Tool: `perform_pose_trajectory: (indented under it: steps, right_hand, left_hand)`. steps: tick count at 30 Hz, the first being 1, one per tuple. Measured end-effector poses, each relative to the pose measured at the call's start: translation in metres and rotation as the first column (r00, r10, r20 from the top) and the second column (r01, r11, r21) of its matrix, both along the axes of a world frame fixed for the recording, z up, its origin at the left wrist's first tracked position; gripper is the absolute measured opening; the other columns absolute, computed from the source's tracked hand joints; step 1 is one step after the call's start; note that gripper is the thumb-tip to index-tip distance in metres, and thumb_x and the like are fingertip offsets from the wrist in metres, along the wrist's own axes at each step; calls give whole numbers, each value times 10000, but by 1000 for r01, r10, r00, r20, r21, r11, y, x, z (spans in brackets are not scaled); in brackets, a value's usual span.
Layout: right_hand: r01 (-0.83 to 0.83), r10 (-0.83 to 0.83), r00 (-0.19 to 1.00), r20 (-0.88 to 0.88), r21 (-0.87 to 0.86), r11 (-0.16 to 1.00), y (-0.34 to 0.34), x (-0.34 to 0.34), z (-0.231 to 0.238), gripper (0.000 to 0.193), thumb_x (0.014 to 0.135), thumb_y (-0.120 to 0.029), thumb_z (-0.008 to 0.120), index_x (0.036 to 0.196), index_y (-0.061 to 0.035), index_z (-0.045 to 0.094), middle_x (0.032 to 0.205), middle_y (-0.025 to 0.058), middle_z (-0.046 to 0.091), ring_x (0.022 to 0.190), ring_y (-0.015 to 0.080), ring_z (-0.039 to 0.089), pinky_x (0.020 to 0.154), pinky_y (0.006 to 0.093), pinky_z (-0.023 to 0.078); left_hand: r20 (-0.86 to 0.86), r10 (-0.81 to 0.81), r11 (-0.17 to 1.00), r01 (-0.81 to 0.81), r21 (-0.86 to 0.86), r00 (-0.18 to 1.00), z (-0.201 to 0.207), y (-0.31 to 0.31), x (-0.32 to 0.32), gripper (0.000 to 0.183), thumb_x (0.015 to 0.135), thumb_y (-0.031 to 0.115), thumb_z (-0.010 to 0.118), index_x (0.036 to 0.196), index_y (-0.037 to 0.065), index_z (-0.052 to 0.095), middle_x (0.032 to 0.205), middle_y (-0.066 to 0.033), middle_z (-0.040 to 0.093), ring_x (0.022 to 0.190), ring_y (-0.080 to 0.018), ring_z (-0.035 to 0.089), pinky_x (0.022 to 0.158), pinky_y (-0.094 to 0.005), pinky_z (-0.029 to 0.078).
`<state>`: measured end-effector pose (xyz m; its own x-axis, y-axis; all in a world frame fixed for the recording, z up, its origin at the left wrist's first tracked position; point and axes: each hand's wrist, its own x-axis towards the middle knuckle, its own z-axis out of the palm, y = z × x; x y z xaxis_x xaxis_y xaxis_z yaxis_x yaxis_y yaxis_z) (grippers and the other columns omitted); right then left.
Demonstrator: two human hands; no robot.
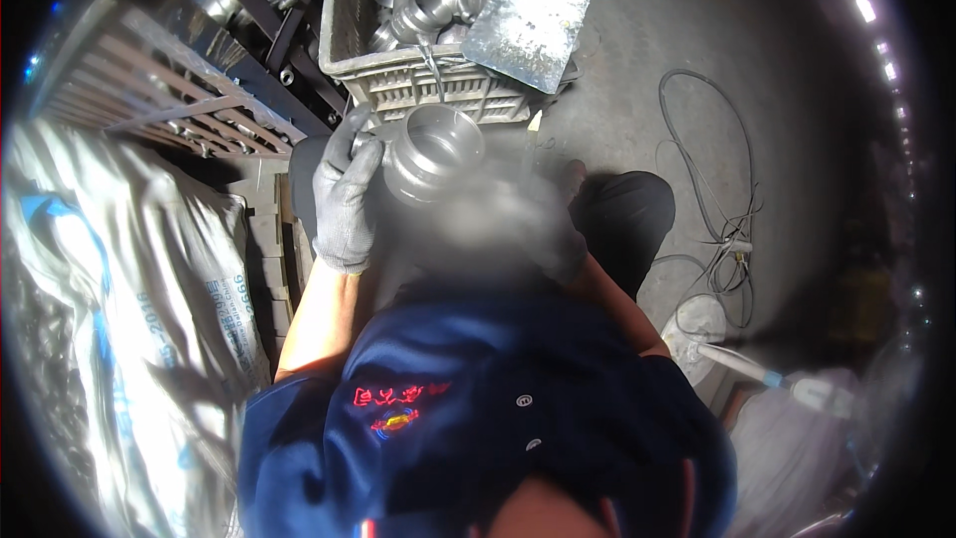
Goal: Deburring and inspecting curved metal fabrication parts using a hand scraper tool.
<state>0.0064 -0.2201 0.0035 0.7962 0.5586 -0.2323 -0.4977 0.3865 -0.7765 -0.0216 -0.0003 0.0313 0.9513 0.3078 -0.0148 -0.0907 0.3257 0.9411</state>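
My left hand (349, 194), in a grey knit glove, grips a hollow grey metal pipe fitting (410, 179) by its left side. The fitting's round open mouth faces up, and I see into its bore. Across from it my right hand (563, 239) wears a darker-looking glove. A hazy blur covers most of that hand and hides its fingers. Above the blur stands a slim thing with a pale pointed tip (536, 125); whether my right hand holds it, I cannot tell. Both hands are over my lap, between my knees.
Ahead stands a grey plastic crate (349, 65) full of metal fittings (423, 15). A shiny metal sheet (533, 20) lies across its right corner. White woven sacks (129, 289) fill the left, below a slatted metal rack (169, 90). A looped cable (747, 159) lies on the floor at right.
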Motion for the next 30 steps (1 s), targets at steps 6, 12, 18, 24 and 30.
perform_pose_trajectory:
  steps: [6, 12, 18, 24, 30]
  right_hand:
    - [-128, 129, 988, -84, 22, 992, 8, 5, -9, 347, 837, 10, 508, 1182, 35, 471, 796, 22, 551, 598, 48, 452, 611, 180, 403]
    - [550, 606, -210, 767, -420, 722, -1, 25, -16, 391, 840, -34, 545, 1223, 12, 482, 982, 75, 615, 930, 94, 547, 828, 259, 454]
    - [201, 431, 470, 771, -568, 798, -8, 42, 84, 375, 886, -155, 496, 1257, -101, 487, 1049, 107, 617, 971, 241, 604, 804, 321, 480]
    - [456, 682, 216, 698, -690, 562, -3, 46, 105, 340, 797, -122, 535, 1129, -168, 590, 815, 45, 599, 795, 233, 601, 654, 353, 496]
    - [581, 850, 18, 527, -697, 420, 5, 50, 109, 326, 813, -167, 523, 1131, -169, 595, 913, 48, 618, 734, 238, 612, 642, 365, 502]
  left_hand:
    - [70, -185, 729, 185, -659, 980, -29, -21, -9, 628, 869, 502, 504, 1301, 58, 398, 1293, -122, 463, 1178, -265, 461, 1020, -428, 358]
    - [259, -266, 314, 338, -887, 929, -26, -9, -12, 530, 881, 437, 521, 1224, 36, 476, 1228, -142, 520, 1128, -284, 505, 992, -458, 389]
    - [-106, -90, 742, -4, -670, 990, -16, -8, -18, 418, 928, 384, 457, 1172, 50, 518, 1135, -92, 573, 1042, -187, 554, 929, -338, 438]
    - [-99, -105, 760, 15, -649, 990, -7, -10, -20, 388, 937, 359, 450, 1159, 52, 532, 1115, -80, 582, 1027, -167, 559, 911, -310, 444]
    - [-141, -104, 764, -12, -645, 985, -3, -10, -19, 410, 929, 366, 464, 1167, 38, 529, 1138, -87, 576, 1033, -180, 557, 922, -321, 439]
